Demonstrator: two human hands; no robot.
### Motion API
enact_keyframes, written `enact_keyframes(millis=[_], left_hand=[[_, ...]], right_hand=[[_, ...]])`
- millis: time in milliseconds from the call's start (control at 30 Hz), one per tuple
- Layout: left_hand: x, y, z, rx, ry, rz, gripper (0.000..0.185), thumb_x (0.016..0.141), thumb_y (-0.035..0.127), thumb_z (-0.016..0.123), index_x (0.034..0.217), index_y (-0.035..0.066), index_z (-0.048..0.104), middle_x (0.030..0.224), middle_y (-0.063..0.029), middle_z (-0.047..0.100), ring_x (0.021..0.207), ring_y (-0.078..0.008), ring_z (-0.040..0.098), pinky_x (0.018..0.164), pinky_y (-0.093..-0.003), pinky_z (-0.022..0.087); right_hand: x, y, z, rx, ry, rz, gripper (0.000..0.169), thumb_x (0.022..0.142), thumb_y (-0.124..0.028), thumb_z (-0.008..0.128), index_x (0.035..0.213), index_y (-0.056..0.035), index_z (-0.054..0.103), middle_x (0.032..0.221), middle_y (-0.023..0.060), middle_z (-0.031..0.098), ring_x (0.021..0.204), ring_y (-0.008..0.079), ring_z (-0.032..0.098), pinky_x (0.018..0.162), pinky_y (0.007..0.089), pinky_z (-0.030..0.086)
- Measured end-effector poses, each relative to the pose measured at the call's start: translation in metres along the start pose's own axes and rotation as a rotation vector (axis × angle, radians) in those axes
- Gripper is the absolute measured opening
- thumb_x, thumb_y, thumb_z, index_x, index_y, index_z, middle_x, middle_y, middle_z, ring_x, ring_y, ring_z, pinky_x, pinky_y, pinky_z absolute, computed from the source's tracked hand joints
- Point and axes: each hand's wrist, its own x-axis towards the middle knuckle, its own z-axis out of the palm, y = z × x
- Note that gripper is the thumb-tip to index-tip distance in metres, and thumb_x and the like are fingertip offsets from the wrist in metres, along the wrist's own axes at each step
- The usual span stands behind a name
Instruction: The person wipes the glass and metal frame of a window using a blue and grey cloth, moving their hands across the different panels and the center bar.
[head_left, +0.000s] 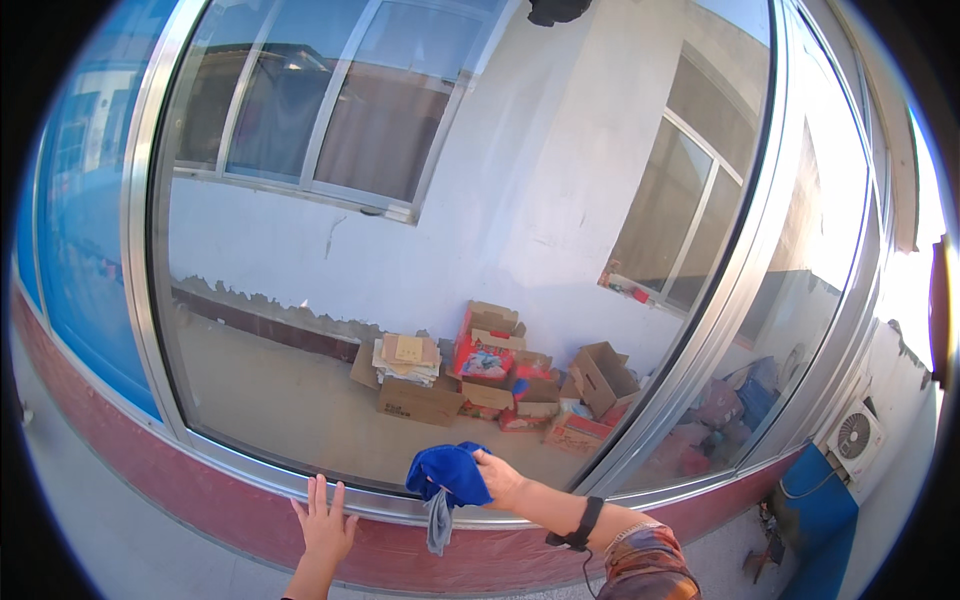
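Bunched in my right hand (501, 478) is a blue cloth (448, 472), held low against the large glass pane (300, 360) just above its bottom frame. A grey cloth end (439, 523) dangles beneath the blue one, over the metal sill. My left hand (323, 517) has its fingers spread, and its fingertips reach up to the aluminium window frame (247, 471); whether they press on it I cannot tell. The hand holds nothing. Around my right wrist runs a black strap (583, 525) with a thin cord hanging from it.
Behind the glass stand several opened cardboard boxes (420, 401), one with stacked papers (409, 352). Plastic bags (720, 405) are heaped behind the right pane. Below the frame runs a dark red wall (480, 551). An air-conditioner unit (855, 439) is at the far right, above a blue panel (817, 487).
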Motion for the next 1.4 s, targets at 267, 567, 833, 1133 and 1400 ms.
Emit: enact_keyframes(millis=[267, 567, 833, 1133, 1400], left_hand=[[-0.004, -0.008, -0.002, 0.024, 0.011, 0.024, 0.080, 0.082, 0.031, 0.077, 0.152, 0.018, 0.042, 0.164, -0.0196, 0.023, 0.153, -0.0412, 0.020, 0.109, -0.0786, 0.019], [-0.004, 0.006, 0.016, -0.026, 0.060, 0.071, 0.082, 0.081, 0.032, 0.078, 0.152, 0.019, 0.042, 0.163, -0.0186, 0.024, 0.152, -0.0408, 0.021, 0.108, -0.0791, 0.023], [-0.005, -0.008, -0.003, -0.027, 0.029, 0.017, 0.081, 0.083, 0.035, 0.076, 0.153, 0.017, 0.041, 0.164, -0.0206, 0.021, 0.153, -0.0420, 0.020, 0.107, -0.0782, 0.024], [0.015, 0.001, -0.079, -0.718, 0.244, -0.057, 0.029, 0.101, 0.018, 0.055, 0.120, -0.001, 0.067, 0.129, -0.0203, 0.064, 0.119, -0.0365, 0.062, 0.101, -0.0401, 0.048], [0.061, 0.095, -0.177, -1.539, -0.451, 0.072, 0.101, 0.087, 0.049, 0.077, 0.161, 0.009, 0.022, 0.156, -0.0143, 0.037, 0.143, -0.0253, 0.036, 0.118, -0.0395, 0.029]], right_hand=[[0.105, 0.267, -0.311, -0.367, 0.512, 0.218, 0.073, 0.069, -0.008, 0.078, 0.138, -0.0140, 0.056, 0.151, 0.0124, 0.050, 0.136, 0.0394, 0.047, 0.113, 0.0481, 0.039], [0.135, 0.508, -0.498, -0.770, 0.715, 0.882, 0.068, 0.090, -0.058, 0.053, 0.133, -0.0061, 0.062, 0.140, 0.0202, 0.058, 0.131, 0.0406, 0.052, 0.109, 0.0458, 0.040], [0.162, 0.243, -0.296, -0.292, 0.549, 0.105, 0.062, 0.074, -0.008, 0.068, 0.135, -0.0111, 0.059, 0.152, 0.0104, 0.048, 0.139, 0.0413, 0.044, 0.114, 0.0545, 0.035], [0.071, 0.005, -0.071, 0.395, 0.032, -0.039, 0.047, 0.075, -0.007, 0.072, 0.121, -0.0123, 0.066, 0.121, 0.0032, 0.064, 0.115, 0.0204, 0.062, 0.103, 0.0408, 0.047], [0.102, -0.010, -0.119, 1.061, 0.306, 0.369, 0.052, 0.070, -0.007, 0.077, 0.121, -0.0069, 0.064, 0.122, 0.0178, 0.062, 0.110, 0.0390, 0.064, 0.090, 0.0427, 0.055]])
